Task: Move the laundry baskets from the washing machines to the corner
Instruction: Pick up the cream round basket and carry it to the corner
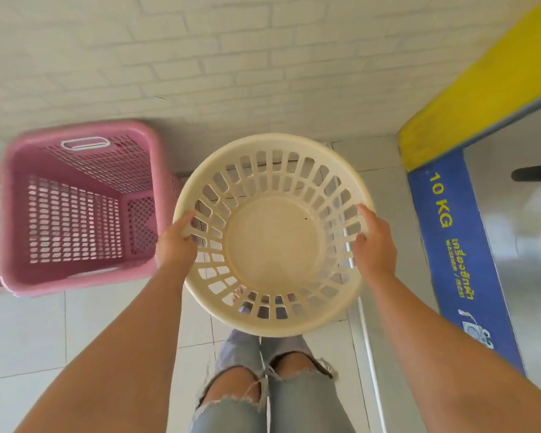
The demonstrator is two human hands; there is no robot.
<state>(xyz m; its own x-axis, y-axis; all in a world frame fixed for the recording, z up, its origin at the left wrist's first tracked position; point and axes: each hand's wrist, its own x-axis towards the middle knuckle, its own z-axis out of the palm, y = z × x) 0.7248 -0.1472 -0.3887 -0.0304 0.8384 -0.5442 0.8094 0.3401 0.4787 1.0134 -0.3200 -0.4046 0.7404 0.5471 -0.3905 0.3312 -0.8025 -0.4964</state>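
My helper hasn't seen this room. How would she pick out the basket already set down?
Find the white brick wall. At its foot, on the tiled floor, stands the pink basket. It is square with fine mesh sides, unlike the round cream basket held beside it in both hands.

1. A round cream basket is held above the tiled floor, gripped at its rim by the left hand and the right hand.
2. A square pink basket is seen on the floor against the white brick wall.
3. A blue "10 KG" panel is seen at right.
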